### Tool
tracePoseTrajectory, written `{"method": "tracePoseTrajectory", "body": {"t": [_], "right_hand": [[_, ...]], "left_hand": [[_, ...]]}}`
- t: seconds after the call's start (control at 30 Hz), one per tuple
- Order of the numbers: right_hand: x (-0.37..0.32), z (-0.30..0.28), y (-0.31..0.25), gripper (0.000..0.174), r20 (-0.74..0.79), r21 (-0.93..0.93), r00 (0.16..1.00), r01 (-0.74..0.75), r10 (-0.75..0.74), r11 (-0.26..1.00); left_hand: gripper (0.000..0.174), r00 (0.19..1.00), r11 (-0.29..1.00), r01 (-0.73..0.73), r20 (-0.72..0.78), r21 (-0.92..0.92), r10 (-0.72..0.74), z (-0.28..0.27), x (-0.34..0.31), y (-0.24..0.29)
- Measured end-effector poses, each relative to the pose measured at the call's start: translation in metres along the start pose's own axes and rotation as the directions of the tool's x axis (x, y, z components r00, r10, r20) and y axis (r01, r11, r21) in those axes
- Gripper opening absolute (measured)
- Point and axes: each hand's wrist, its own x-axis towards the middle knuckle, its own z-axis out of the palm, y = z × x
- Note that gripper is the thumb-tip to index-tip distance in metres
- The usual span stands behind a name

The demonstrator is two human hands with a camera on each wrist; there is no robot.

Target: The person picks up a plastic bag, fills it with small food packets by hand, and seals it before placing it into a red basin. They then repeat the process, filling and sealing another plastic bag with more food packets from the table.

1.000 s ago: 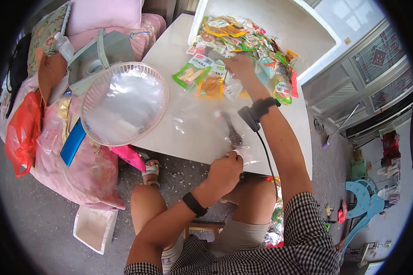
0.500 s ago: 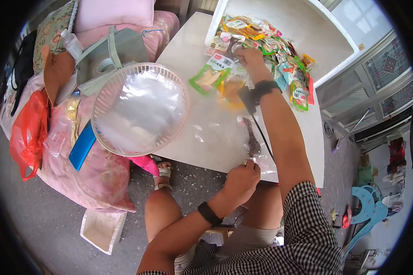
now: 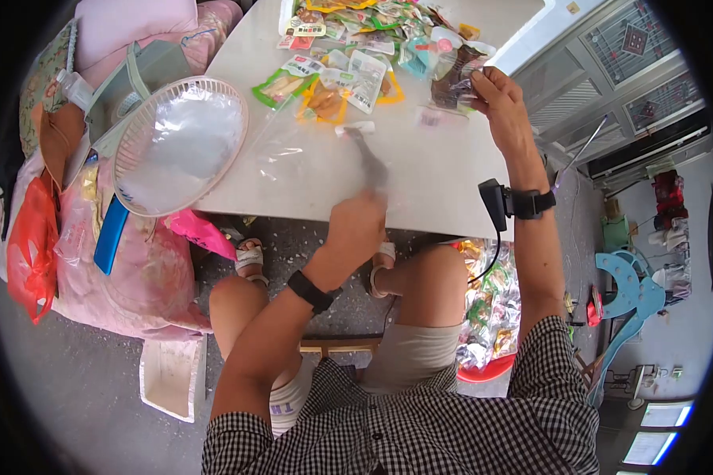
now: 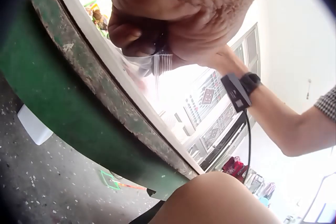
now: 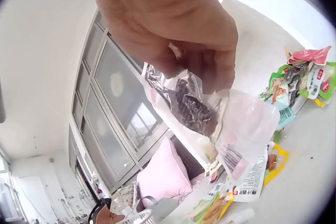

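At the table's front edge my left hand (image 3: 348, 237) grips the end of a clear plastic packet with a dark, drumstick-shaped piece (image 3: 368, 162) inside. Its clear end shows below the curled fingers in the left wrist view. My right hand (image 3: 503, 111) pinches clear packets of dark food (image 3: 453, 75) over the table's right side. In the right wrist view a whitish packet panel with a barcode (image 5: 233, 158) hangs below the fingers. Several snack packets lie left of that hand, among them a green-edged one (image 3: 285, 83) and a yellow-edged one (image 3: 325, 101).
A heap of colourful snack packets (image 3: 380, 17) lies in a white foam box at the back of the table (image 3: 293, 182). To the left stands a pale basket of clear bags (image 3: 127, 170). Below the table on the right, a red tub (image 3: 483, 372) holds more packets.
My right hand has moved from the packet heap to the right and holds clear packets of dark food. My left hand keeps hold of the drumstick-shaped packet. The head view has shifted.
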Motion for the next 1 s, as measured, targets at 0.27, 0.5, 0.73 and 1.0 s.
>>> {"method": "tracePoseTrajectory", "body": {"t": [0.27,0.5,0.73,1.0], "right_hand": [[-0.173,-0.008,0.032,0.021,0.189,-0.059,0.896,-0.398,0.402,0.915],[-0.192,0.024,0.055,0.023,0.179,-0.08,0.891,-0.409,0.417,0.909],[-0.162,0.054,0.062,0.039,0.188,0.213,0.906,-0.413,0.378,0.885],[-0.203,0.063,0.059,0.072,0.328,0.912,0.914,-0.372,0.237,0.173]], "left_hand": [[0.009,0.982,0.997,0.02,-0.186,-0.08,-0.035,-0.007,0.005,0.008],[0.011,0.978,0.997,-0.007,-0.21,-0.076,-0.01,-0.012,0.005,0.015],[0.018,0.956,0.989,-0.142,-0.262,-0.032,0.129,-0.012,0.005,0.019],[0.019,0.971,0.98,-0.011,-0.238,-0.199,-0.037,-0.011,0.008,0.012]]}}
